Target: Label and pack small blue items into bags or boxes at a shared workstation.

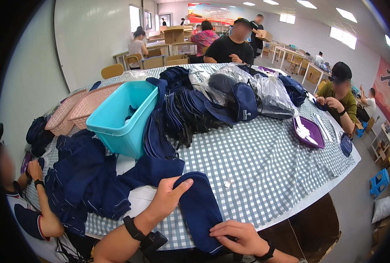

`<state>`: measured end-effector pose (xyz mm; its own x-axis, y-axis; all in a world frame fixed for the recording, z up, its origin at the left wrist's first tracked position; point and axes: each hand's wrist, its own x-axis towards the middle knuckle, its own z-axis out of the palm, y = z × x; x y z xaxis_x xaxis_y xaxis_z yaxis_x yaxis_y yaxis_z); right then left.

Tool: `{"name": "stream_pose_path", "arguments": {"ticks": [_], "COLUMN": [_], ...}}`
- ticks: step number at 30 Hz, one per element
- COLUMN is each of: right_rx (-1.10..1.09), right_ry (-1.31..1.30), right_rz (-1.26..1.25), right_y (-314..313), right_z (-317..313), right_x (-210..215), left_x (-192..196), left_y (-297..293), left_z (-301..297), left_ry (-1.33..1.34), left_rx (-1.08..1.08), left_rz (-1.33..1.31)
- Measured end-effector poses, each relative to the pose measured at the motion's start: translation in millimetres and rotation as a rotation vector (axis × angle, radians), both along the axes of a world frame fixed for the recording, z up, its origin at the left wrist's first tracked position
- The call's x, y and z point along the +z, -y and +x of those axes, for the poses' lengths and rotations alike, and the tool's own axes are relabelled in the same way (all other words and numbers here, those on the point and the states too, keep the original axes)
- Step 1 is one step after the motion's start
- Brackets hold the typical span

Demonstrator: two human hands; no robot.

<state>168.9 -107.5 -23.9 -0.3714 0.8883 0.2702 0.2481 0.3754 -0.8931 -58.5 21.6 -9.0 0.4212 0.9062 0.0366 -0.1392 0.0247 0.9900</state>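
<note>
One long navy-blue cloth piece (199,204), apparently mid-handling, between the hands: left hand (166,199) pinching its upper end, right hand (241,236) grasping its lower right edge. Unheld: crumpled navy-blue cloth heap (83,175), left; overlapping row of navy-blue cloth caps (188,107), beyond. Finished or waiting: cannot tell.

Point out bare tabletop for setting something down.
The checked tablecloth lies bare between the navy caps, the purple tray and the right hand, save a small white scrap. The left side is crowded: teal bin, pink baskets, navy fabric heap.
</note>
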Motion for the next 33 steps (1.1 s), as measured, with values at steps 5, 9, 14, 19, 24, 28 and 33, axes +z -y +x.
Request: {"name": "stream_pose_path", "arguments": {"ticks": [5, 9, 14, 19, 24, 28, 33], "right_rx": [0.000, 0.001, -0.003, 0.000, 0.000, 0.004, 0.011], "right_ry": [0.010, 0.017, 0.031, 0.009, 0.018, 0.023, 0.014], "right_rz": [0.000, 0.009, 0.005, -0.014, 0.004, 0.018, 0.028], "right_y": [0, 0, 0, 0, 0, -1, -1], "right_z": [0, 0, 1, -1, 0, -1, 0], "right_x": [1, 0, 1, 0, -1, 1, 0], "left_x": [-3, -4, -4, -3, -4, -1, -11], "left_y": [-2, -2, -3, -1, -2, -1, -6], "left_z": [-2, -2, 0, -2, 1, 0, -5], "left_ry": [0.020, 0.006, -0.004, 0.017, 0.024, 0.008, -0.056], "left_rx": [-0.014, -0.027, -0.018, -0.001, -0.012, -0.013, 0.011], "left_rz": [0.034, 0.045, 0.055, 0.038, 0.016, 0.001, 0.074]}}
